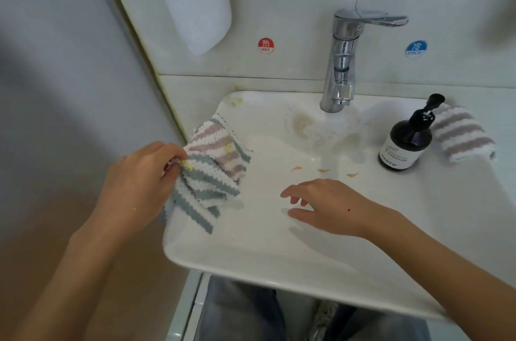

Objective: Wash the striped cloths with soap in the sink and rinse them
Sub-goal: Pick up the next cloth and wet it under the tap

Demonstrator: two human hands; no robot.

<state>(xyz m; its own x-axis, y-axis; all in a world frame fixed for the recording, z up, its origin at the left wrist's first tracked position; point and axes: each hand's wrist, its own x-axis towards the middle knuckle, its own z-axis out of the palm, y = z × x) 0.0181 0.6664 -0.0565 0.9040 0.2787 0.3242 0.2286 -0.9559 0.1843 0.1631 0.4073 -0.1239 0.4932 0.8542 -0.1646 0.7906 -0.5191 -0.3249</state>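
Left hand point(139, 173) pinches two striped cloths point(212, 170) | right hand point(326, 206) spread, empty | third cloth point(463, 136) beside one soap bottle point(405, 145)

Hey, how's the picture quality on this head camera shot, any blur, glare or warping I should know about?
Head view: wide-angle warping bends the wall edge and tilts the sink; soft, even light with faint shadows under the right hand; small glare spots on the faucet; the picture's edges blur, while the left hand and its grey-striped cloth look fairly sharp.

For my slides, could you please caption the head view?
Left hand pinches striped cloths at the sink edge; right hand hovers open over the basin.
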